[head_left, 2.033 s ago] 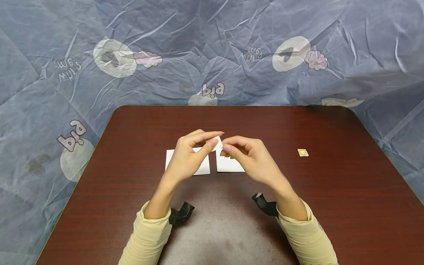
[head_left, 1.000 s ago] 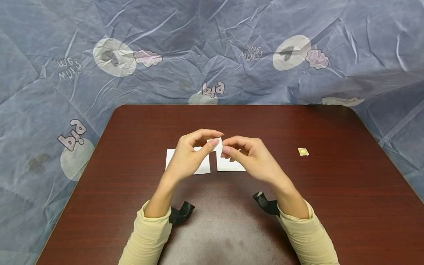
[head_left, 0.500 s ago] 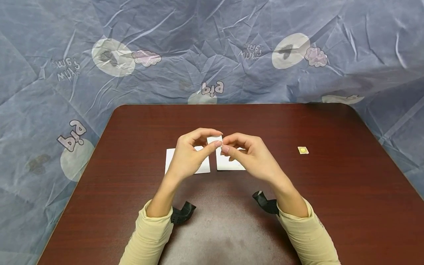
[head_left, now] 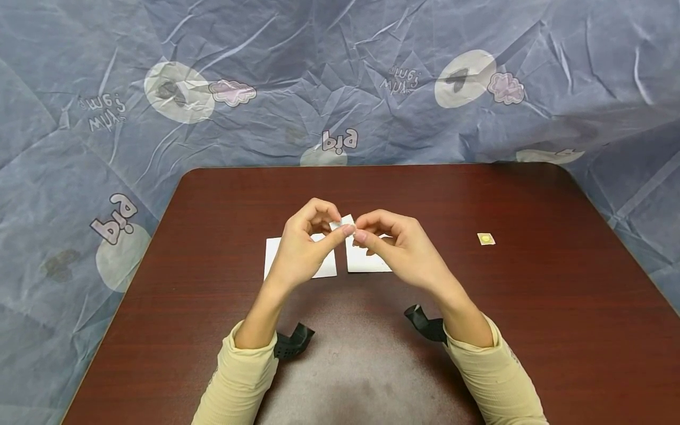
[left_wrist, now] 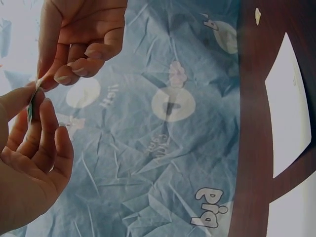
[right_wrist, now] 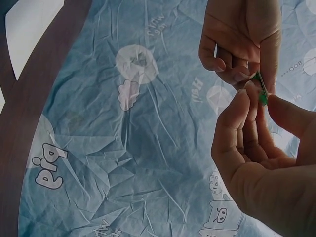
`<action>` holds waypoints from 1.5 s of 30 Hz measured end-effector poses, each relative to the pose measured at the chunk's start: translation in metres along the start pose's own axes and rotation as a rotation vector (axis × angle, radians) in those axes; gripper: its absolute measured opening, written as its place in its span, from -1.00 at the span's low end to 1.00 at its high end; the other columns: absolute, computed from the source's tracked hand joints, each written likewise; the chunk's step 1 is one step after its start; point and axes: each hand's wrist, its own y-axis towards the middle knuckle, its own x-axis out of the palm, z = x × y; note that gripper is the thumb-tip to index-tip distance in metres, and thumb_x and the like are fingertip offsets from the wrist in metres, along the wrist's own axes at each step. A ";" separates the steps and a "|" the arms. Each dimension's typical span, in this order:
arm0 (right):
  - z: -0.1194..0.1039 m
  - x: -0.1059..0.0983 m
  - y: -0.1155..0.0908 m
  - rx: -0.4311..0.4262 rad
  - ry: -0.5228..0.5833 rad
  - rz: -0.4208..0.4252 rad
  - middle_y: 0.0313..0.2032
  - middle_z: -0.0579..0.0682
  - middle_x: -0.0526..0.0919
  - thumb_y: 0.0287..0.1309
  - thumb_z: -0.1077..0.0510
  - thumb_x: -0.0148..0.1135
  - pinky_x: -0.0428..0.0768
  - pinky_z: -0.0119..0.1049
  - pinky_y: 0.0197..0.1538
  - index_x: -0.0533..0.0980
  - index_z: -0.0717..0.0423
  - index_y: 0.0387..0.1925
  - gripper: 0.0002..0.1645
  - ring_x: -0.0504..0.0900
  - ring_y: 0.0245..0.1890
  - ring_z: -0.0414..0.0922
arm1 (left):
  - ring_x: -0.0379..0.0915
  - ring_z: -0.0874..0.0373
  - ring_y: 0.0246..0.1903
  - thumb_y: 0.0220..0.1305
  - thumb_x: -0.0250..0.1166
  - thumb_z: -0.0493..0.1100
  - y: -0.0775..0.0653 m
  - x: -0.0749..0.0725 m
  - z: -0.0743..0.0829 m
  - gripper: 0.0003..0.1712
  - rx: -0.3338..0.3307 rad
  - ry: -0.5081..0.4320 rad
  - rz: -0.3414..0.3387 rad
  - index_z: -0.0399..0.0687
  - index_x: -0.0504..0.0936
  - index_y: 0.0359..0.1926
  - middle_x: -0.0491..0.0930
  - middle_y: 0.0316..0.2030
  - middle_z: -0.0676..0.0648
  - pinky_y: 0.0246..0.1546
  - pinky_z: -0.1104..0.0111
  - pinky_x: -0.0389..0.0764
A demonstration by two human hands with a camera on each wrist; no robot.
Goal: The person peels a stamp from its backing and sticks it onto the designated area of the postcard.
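Note:
A small square piece (head_left: 347,221), white on the side facing up, is held above the table between both hands. Green shows on its other side in the right wrist view, where the piece (right_wrist: 262,93) looks thin and slightly bent. My left hand (head_left: 301,251) pinches it between thumb and bent index finger. Thumb and index fingertip of my right hand (head_left: 404,248) pinch its right edge. Below the hands, two white cards lie side by side: the left card (head_left: 325,269) and the right card (head_left: 365,263), each partly covered by a hand.
On the right of the dark red table (head_left: 531,307) lies a small pale square with a yellow round spot (head_left: 486,239). A blue patterned cloth (head_left: 340,77) hangs behind the table's far edge. Black mounts (head_left: 295,341) are worn at both wrists.
The left index finger has bent from straight along the piece's top to curled behind it. The small piece has changed its tilt between the fingertips. Both hands stay nearly in place.

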 end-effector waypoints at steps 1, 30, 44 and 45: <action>0.000 0.000 0.000 -0.005 -0.005 0.004 -0.30 0.06 0.64 0.22 0.35 0.21 0.61 -0.21 -0.28 0.55 0.31 -0.16 -0.84 0.61 -0.32 -0.01 | 0.40 0.15 -0.50 0.13 0.34 -0.42 0.000 0.000 0.000 -0.83 0.003 0.001 -0.004 -0.27 0.50 -0.31 0.53 -0.49 -0.02 -0.35 0.37 0.46; -0.004 0.002 -0.005 -0.033 0.000 0.104 -0.33 0.07 0.64 0.19 0.38 0.23 0.62 -0.25 -0.36 0.60 0.31 -0.25 -0.91 0.56 -0.41 -0.07 | 0.50 0.13 -0.47 0.17 0.35 -0.33 -0.001 0.001 0.002 -0.90 0.011 0.071 -0.024 -0.21 0.69 -0.26 0.66 -0.35 -0.02 -0.50 0.37 0.38; -0.004 0.006 -0.005 -0.036 0.078 0.155 -0.39 0.18 0.70 0.19 0.43 0.18 0.62 -0.22 -0.29 0.57 0.41 -0.22 -0.88 0.67 -0.46 -0.08 | 0.35 0.03 -0.24 0.01 0.48 -0.30 0.000 0.010 -0.006 -0.82 0.324 0.318 0.181 -0.18 0.62 -0.38 0.47 -0.36 -0.06 -0.21 0.27 0.36; -0.004 0.006 -0.005 -0.039 0.090 0.160 -0.39 0.20 0.70 0.19 0.43 0.17 0.63 -0.22 -0.29 0.56 0.42 -0.22 -0.87 0.67 -0.45 -0.09 | 0.33 0.02 -0.25 0.00 0.49 -0.28 0.000 0.010 -0.006 -0.82 0.344 0.352 0.200 -0.17 0.63 -0.40 0.44 -0.37 -0.06 -0.21 0.26 0.33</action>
